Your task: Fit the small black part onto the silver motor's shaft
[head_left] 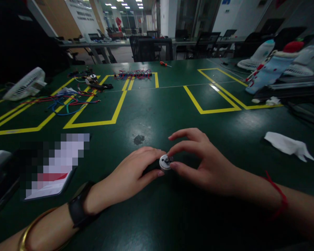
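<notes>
A small motor (164,163) with a round silver end face and a short dark shaft lies low over the green table in front of me. My left hand (137,167) grips its body from the left, thumb below and fingers above, hiding most of it. From the right, my right hand (199,157) brings its thumb and a bent finger together at the motor's silver face, beside the shaft. Its upper finger is raised and curved clear of the motor. Whatever tiny part may sit between the right fingertips is hidden.
A phone (65,177) lies left of my forearm, and a crumpled tissue (288,144) to the right. Loose coloured wires (68,101), a white fan (26,85) and an orange screwdriver (163,64) are farther back. A blue snowman-patterned bag (270,68) stands at right.
</notes>
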The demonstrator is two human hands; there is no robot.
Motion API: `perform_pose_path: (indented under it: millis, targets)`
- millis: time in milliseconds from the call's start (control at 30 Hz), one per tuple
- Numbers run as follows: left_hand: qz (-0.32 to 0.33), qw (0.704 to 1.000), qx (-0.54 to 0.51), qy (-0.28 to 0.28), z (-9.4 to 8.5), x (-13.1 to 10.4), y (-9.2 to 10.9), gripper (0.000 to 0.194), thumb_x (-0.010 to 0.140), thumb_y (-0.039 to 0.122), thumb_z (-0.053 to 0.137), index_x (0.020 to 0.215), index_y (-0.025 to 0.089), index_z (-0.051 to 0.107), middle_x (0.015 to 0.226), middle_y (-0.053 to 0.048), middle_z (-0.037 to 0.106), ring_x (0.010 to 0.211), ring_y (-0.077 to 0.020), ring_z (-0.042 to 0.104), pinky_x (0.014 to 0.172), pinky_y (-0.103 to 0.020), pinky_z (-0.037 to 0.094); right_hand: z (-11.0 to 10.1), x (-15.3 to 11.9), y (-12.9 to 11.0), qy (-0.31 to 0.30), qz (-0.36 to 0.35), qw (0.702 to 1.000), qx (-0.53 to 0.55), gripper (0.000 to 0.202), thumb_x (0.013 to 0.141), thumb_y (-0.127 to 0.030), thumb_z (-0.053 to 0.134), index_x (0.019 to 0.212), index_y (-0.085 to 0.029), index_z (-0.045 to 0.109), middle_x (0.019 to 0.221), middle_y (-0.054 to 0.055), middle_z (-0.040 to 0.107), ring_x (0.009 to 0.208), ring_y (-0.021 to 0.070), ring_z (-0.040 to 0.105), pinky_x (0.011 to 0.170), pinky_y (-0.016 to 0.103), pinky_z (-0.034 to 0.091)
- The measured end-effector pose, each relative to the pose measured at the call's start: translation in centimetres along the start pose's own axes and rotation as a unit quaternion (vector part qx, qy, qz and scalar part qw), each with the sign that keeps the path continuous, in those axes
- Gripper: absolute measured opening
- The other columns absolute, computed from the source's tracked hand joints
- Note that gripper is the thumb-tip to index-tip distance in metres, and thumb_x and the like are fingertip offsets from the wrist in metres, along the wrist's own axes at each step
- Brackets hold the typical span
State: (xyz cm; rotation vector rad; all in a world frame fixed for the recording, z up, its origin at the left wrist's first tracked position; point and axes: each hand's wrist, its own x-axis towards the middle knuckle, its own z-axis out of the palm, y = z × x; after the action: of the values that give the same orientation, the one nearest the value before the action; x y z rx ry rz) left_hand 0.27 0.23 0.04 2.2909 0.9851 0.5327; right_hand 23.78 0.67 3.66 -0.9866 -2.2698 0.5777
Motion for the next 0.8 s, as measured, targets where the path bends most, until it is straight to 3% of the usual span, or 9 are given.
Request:
perform_pose_path:
  millis: [233,433,500,633,800]
  targets:
    - [0.002,1.000,-0.001,-0.006,0.2,-0.2,-0.3,0.038,0.094,0.027,0.061,0.131,0.028,0.050,0.125,-0.003,0.059,0.116,-0.0210,0.052,0.100,-0.037,0.042,0.8,0.3,-0.4,0.014,-0.008,0.999,-0.043,0.012,0.083,-0.030,0.069,0.093,-0.026,0.073,0.121,0.007,0.061,0.118,0.0269,0.051,0.099,0.049,0.035]
    - [0.005,1.000,0.004,-0.003,0.0,0.0,0.0,0.033,0.094,0.025,0.061,0.125,0.029,0.052,0.123,-0.001,0.060,0.113,-0.0205,0.054,0.099,-0.036,0.043,-0.5,0.7,0.6,0.023,0.012,0.997,0.071,0.010,0.086,-0.025,0.067,0.093,-0.022,0.072,0.112,0.006,0.062,0.108,0.0215,0.058,0.094,0.039,0.045]
    - [0.004,1.000,0.004,-0.008,0.0,0.1,0.1,0.033,0.094,0.026,0.060,0.126,0.029,0.052,0.122,-0.001,0.060,0.112,-0.0207,0.055,0.097,-0.036,0.044,-1.3,0.6,1.4,-0.024,0.012,0.997,0.074,0.010,0.086,-0.027,0.067,0.093,-0.022,0.073,0.112,0.006,0.062,0.107,0.0211,0.059,0.094,0.038,0.046]
    - [0.000,1.000,0.006,-0.010,-0.1,0.1,0.0,0.036,0.094,0.028,0.060,0.129,0.030,0.052,0.121,-0.001,0.061,0.111,-0.0213,0.055,0.095,-0.036,0.045,-2.1,0.2,3.7,-0.174,-0.014,0.985,0.002,0.013,0.085,-0.035,0.069,0.093,-0.029,0.076,0.125,0.005,0.058,0.118,0.0257,0.050,0.100,0.047,0.040]
    - [-0.002,1.000,0.005,-0.016,-0.1,0.0,0.0,0.036,0.095,0.027,0.058,0.130,0.031,0.050,0.124,0.000,0.059,0.113,-0.0199,0.053,0.098,-0.035,0.043,-1.7,0.2,5.4,-0.215,-0.061,0.973,-0.052,0.013,0.085,-0.040,0.068,0.094,-0.036,0.077,0.137,0.000,0.052,0.128,0.0287,0.038,0.103,0.053,0.032]
